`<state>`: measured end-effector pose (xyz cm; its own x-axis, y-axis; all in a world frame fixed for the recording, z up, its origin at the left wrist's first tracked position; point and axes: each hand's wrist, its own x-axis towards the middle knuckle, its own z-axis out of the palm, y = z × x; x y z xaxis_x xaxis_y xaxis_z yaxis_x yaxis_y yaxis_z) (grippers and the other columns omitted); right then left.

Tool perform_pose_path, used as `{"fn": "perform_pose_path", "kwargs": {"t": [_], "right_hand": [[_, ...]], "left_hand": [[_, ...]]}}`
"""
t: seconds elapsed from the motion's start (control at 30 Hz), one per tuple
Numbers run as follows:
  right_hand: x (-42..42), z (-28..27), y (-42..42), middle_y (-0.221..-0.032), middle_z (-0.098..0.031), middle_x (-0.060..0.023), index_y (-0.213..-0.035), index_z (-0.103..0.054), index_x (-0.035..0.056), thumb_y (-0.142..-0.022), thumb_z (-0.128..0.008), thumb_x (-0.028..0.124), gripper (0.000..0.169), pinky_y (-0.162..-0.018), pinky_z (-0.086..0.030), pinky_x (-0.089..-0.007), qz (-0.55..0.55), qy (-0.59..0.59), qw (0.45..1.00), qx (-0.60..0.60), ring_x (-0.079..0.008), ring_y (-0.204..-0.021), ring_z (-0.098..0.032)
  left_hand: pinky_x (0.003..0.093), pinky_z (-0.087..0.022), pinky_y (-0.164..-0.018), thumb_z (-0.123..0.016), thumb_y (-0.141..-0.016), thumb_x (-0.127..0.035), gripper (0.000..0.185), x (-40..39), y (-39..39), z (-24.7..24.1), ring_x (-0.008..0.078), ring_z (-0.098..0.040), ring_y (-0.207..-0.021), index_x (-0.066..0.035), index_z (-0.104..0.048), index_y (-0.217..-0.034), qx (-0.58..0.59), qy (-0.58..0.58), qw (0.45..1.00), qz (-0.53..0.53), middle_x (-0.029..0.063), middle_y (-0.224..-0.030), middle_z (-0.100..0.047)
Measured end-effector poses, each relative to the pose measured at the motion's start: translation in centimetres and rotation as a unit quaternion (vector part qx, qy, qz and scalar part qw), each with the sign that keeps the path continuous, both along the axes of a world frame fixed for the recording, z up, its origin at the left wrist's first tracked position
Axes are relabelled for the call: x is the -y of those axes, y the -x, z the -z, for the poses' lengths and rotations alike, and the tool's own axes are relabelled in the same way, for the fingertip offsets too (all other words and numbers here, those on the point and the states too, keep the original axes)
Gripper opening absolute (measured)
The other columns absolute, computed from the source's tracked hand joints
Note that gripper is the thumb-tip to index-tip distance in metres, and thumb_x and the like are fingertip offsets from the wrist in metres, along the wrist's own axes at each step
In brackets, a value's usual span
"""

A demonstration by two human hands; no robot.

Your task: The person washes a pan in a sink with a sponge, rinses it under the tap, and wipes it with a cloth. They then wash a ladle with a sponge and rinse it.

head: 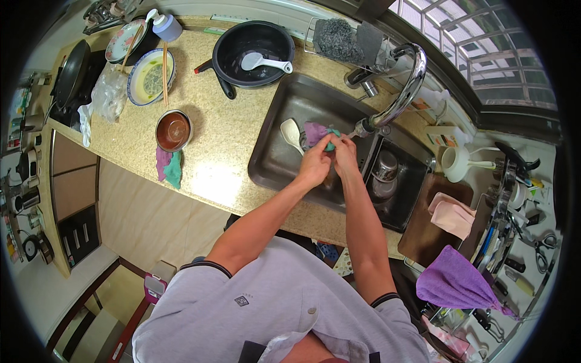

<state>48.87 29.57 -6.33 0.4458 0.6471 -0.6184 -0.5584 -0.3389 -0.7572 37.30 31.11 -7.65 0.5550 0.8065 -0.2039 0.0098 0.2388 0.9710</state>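
Note:
Over the sink basin [290, 109], my left hand [316, 161] and my right hand [344, 152] meet, both closed on a purple and green cloth [316, 133] under the chrome faucet [411, 86]. What the cloth may cover is hidden by my fingers. A cream spoon [290, 131] lies in the basin, left of the cloth. On the counter at the left stands a brown bowl [173, 131] beside a second purple and green cloth [169, 167]. Behind the sink's left edge is a black pot [236, 45] with a white rice paddle [263, 62] in it.
A patterned bowl with liquid [152, 77], chopsticks [165, 75] and a pump bottle [167, 28] stand at the back left. Metal cups [385, 165] sit in the small basin. A cutting board [413, 227] with a pink cloth [454, 215] and a hanging purple towel [456, 281] are at the right.

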Motion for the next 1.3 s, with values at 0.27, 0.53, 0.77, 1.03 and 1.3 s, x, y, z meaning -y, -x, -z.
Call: {"fn": "perform_pose_path", "kwargs": {"t": [0.27, 0.53, 0.77, 1.03, 1.3], "right_hand": [[1.3, -5.7, 2.0, -0.095, -0.063, -0.0079, -0.120, -0.058, 0.0037, -0.090, -0.057, 0.003, 0.030, -0.060, -0.055, -0.0302, 0.039, -0.051, 0.997, -0.049, -0.0156, -0.071, -0.062], [3.6, -6.4, 7.9, -0.090, -0.060, -0.0219, -0.111, -0.062, 0.0038, -0.083, -0.062, 0.021, 0.033, -0.078, -0.049, -0.0448, -0.181, 0.031, 0.863, 0.471, -0.0394, -0.086, -0.061], [-3.1, -1.0, 3.1, -0.091, -0.063, -0.0296, -0.093, -0.064, -0.0041, -0.087, -0.054, 0.031, 0.037, -0.076, -0.049, -0.0523, -0.159, 0.149, 0.808, 0.547, -0.0466, -0.084, -0.062], [-3.7, -1.7, 5.4, -0.086, -0.065, -0.0293, -0.089, -0.065, -0.0039, -0.086, -0.052, 0.026, 0.032, -0.076, -0.049, -0.0509, -0.160, 0.001, 0.777, 0.609, -0.0479, -0.081, -0.063], [-4.2, 0.3, 1.5, -0.087, -0.064, -0.0321, -0.091, -0.063, -0.0060, -0.085, -0.051, 0.027, 0.036, -0.078, -0.049, -0.0509, -0.082, 0.122, 0.826, 0.544, -0.0475, -0.084, -0.063]], "left_hand": [[0.0453, -0.057, -0.081, -0.041, -0.097, -0.056, 0.063, -4.9, -0.5, 0.3, 0.0280, -0.062, -0.107, -0.007, -0.043, -0.137, 0.000, 0.519, 0.849, -0.098, 0.0193, -0.134, -0.051], [0.0395, -0.051, -0.052, -0.056, -0.094, -0.046, 0.032, -5.1, -3.7, 7.0, 0.0203, -0.064, -0.068, -0.018, -0.057, -0.108, 0.212, 0.600, 0.771, 0.007, 0.0073, -0.101, -0.067], [0.0416, -0.053, -0.074, -0.046, -0.099, -0.035, 0.027, -3.2, -4.4, 12.2, 0.0245, -0.063, -0.083, -0.012, -0.059, -0.104, 0.268, 0.469, 0.839, -0.063, 0.0091, -0.095, -0.065], [0.0388, -0.050, -0.088, -0.044, -0.098, -0.027, 0.024, -4.8, -2.3, 12.9, 0.0272, -0.061, -0.100, -0.010, -0.059, -0.106, 0.076, 0.094, 0.991, 0.052, 0.0106, -0.106, -0.064], [0.0379, -0.053, -0.069, -0.049, -0.096, -0.032, 0.028, -5.0, -4.5, 4.4, 0.0230, -0.063, -0.086, -0.007, -0.062, -0.093, 0.171, 0.552, 0.806, -0.129, 0.0111, -0.092, -0.064]]}}
